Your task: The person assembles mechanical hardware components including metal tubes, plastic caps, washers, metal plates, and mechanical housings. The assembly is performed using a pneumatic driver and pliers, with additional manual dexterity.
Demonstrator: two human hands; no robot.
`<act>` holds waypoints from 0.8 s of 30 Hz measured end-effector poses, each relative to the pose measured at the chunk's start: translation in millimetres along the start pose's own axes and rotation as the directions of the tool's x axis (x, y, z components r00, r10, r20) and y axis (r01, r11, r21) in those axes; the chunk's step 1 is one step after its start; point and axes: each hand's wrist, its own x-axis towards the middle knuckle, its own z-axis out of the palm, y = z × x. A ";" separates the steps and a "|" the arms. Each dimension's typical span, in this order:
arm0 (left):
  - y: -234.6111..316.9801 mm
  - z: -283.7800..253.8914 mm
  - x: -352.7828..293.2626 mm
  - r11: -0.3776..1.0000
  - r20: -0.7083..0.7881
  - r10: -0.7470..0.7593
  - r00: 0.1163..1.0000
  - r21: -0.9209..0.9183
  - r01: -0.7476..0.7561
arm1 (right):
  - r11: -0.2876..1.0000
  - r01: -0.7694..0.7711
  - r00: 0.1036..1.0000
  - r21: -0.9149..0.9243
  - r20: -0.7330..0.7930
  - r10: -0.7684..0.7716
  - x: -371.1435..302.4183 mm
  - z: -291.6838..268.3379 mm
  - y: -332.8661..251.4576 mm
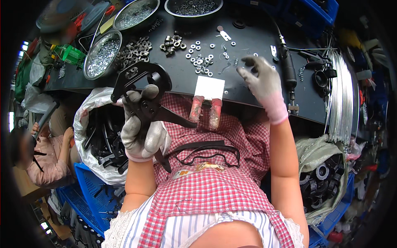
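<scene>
In the head view, the white-gloved left grip [140, 130] is clasped round a black, curved-handled tool [151, 110], whose rounded frame juts above the fingers. The white-gloved right grip [263, 79] is loosened, fingers parted, over the black worktop [178, 82].

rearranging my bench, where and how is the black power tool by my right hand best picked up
Probably grip the black power tool around its thick middle, your right hand coming from above and its left: it lies lengthwise, hose at the far end, narrower at the near end, with black parts on its right.
</scene>
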 end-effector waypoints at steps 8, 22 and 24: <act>-14.0 20.4 61.6 0.930 -0.338 0.237 0.911 0.349 -0.113 | 0.977 0.134 0.985 -0.167 -0.084 -0.149 49.5 16.2 21.5; -97.4 46.8 89.4 0.378 -0.039 0.138 0.990 0.926 -0.016 | 0.598 0.195 0.940 0.778 -0.321 0.111 -65.6 -36.4 -69.0; -96.6 48.9 89.6 0.320 -0.002 0.137 0.991 0.946 -0.042 | 0.590 0.206 0.930 0.781 -0.344 0.131 -67.4 -37.2 -63.7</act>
